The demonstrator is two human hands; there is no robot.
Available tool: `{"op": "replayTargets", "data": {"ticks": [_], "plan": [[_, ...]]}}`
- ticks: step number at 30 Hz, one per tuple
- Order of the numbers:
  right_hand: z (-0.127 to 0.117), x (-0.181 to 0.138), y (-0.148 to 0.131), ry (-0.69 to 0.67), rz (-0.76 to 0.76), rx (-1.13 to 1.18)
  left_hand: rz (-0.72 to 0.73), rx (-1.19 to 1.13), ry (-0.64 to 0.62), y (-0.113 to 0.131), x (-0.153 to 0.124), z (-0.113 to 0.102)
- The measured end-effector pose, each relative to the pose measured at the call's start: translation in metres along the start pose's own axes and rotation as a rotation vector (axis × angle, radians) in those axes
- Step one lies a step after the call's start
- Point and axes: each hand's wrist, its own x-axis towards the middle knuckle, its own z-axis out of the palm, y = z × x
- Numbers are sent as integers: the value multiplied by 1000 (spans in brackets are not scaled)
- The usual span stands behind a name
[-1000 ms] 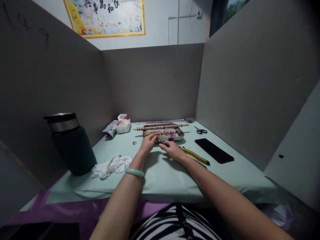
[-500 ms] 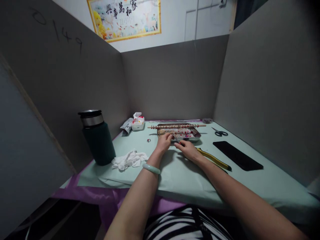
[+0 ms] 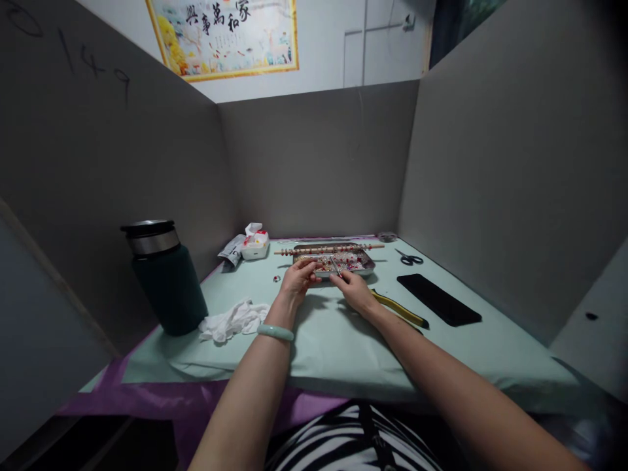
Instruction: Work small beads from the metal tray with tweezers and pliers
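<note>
Both my hands meet at the near edge of a shallow metal tray (image 3: 369, 267) filled with small red, pink and pale beads. My left hand (image 3: 297, 280) is pinched closed at the tray's front left, with what it grips too small to make out. My right hand (image 3: 354, 290) is closed on yellow-handled pliers (image 3: 400, 311), whose thin jaws point up over the tray. A wooden stick threaded with beads (image 3: 330, 249) lies across the tray's far rim. A pale green bangle (image 3: 275, 332) circles my left wrist.
A dark green flask (image 3: 165, 277) stands at the left beside a crumpled white cloth (image 3: 230, 320). A white packet (image 3: 249, 244) lies at the back left; scissors (image 3: 410, 258) and a black phone (image 3: 438, 299) lie to the right. Grey partition walls enclose the mint-green table (image 3: 343, 347).
The view swung left and then partly back. My hands stayed together at the tray's near edge, and the pliers' tips now point up over the beads.
</note>
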Motion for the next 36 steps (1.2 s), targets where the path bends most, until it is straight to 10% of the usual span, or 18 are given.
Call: {"op": "replayTargets", "data": {"ticks": [20,36], "plan": [[2,-17,-13,-206,-211,-298,111,15,153,1,8,-6],[2,-8,-1,-33,-100,-334,39,502,-46,-8,3,6]]}}
